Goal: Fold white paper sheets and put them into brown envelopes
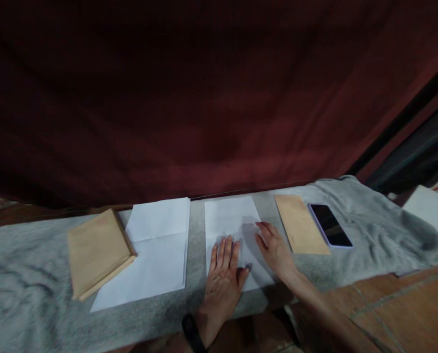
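A white sheet of paper (228, 213) lies in front of me on a grey cloth, with a faint crease across it. My left hand (224, 274), a dark band on its wrist, rests flat on the lower part of the sheet with the fingers stretched out. Over the sheet's right edge is my right hand (272, 245), its fingers loosely curved and apart, holding nothing; whether it touches the paper I cannot tell. To the right of it lies a single brown envelope (300, 223).
Left of the sheet is a stack of white paper (156, 255), partly under a stack of brown envelopes (96, 250). A phone (330, 225) in a purple case lies at the right. The grey cloth (38, 260) covers the narrow surface; a dark red curtain (219, 108) hangs behind.
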### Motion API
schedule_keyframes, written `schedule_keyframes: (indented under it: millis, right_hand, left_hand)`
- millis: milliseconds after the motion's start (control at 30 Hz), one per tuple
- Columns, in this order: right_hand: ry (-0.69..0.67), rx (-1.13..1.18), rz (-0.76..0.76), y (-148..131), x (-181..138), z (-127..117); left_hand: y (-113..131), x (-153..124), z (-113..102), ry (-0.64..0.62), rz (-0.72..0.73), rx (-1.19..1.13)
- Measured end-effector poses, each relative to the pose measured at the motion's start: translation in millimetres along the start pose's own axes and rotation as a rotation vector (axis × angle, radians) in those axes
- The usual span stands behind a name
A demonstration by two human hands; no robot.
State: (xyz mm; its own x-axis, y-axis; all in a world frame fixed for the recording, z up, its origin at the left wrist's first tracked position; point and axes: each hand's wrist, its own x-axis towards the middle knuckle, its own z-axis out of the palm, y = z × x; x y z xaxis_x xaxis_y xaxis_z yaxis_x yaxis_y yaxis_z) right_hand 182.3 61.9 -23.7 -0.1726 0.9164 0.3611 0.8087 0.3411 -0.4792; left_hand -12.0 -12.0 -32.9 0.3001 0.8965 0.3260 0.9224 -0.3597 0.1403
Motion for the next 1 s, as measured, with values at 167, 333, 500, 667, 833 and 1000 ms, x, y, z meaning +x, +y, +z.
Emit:
schedule_keyframes:
  millis: [167, 333, 500, 667, 833, 1000]
  right_hand:
    - [-0.161, -0.012, -0.217, -33.9, -19.8, 26.4]
    - [-0.071, -0.138, -0.239, -28.4, -31.4, 33.3]
    - [0.014, -0.215, -0.191, -9.5, -37.7, 28.8]
    - [0.005, -0.259, -0.164, 0.5, -44.7, 24.9]
    - [0.026, -0.295, -0.182, 2.4, -50.2, 24.8]
    - [0.051, -0.351, -0.207, 3.5, -52.7, 25.5]
  left_hand:
    - [5.3, 0.7, 4.0, -0.01, 0.03, 0.022]
    - [-3.1, -4.9, 9.9, 0.001, 0.016, 0.038]
    - [-15.8, -14.1, 7.3, 0.011, -0.037, 0.077]
    - [-24.8, -19.2, 2.8, 0.031, -0.058, 0.113]
    - [-29.9, -19.9, -2.8, 0.023, -0.043, 0.14]
    - [-34.4, -21.5, -2.9, 0.028, -0.022, 0.148]
